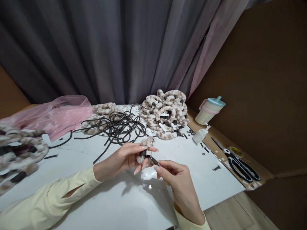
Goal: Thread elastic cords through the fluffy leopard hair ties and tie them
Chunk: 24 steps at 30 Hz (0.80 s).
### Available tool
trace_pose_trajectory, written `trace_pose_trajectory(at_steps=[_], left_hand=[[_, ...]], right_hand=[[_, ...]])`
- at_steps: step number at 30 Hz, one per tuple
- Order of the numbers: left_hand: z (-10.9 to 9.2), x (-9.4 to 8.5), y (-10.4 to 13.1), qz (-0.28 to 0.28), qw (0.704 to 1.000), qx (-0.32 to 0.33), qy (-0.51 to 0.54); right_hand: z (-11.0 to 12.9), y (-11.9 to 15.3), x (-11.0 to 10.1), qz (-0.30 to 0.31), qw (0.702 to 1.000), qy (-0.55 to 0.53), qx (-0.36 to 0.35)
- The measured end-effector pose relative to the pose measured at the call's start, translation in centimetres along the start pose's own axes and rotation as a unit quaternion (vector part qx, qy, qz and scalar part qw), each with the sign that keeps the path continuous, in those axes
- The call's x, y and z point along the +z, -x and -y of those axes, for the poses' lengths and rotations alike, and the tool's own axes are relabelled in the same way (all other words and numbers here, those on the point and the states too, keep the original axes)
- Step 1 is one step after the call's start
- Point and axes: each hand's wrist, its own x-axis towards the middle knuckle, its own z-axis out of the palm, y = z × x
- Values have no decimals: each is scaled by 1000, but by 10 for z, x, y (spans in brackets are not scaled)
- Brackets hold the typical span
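Note:
Above the white table, my left hand [130, 156] is closed around a fluffy white-and-brown piece [147, 142] with a dark cord wrapped round its middle. My right hand [176, 177] pinches a dark cord end [154, 160], which runs to the wrapped part. The cord meets the fluffy piece between the two hands. My left fingers hide part of the fluffy piece.
Behind lie tangled dark cords [120, 126] and a pile of fluffy rings [168, 111]. At left are more rings [35, 148] and a pink bag [69, 111]. Rightward stand a small bottle [200, 135] and a cup [208, 111], with scissors [240, 166] and tape [236, 151].

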Motion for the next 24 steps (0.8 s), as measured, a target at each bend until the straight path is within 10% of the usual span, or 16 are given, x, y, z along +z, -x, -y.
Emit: trace_pose_trajectory(at_steps=[24], left_hand=[[-4,4,-1,-15,1000,-7,-25]], right_hand=[[-1,-1,-3,-2,1000,27,6]])
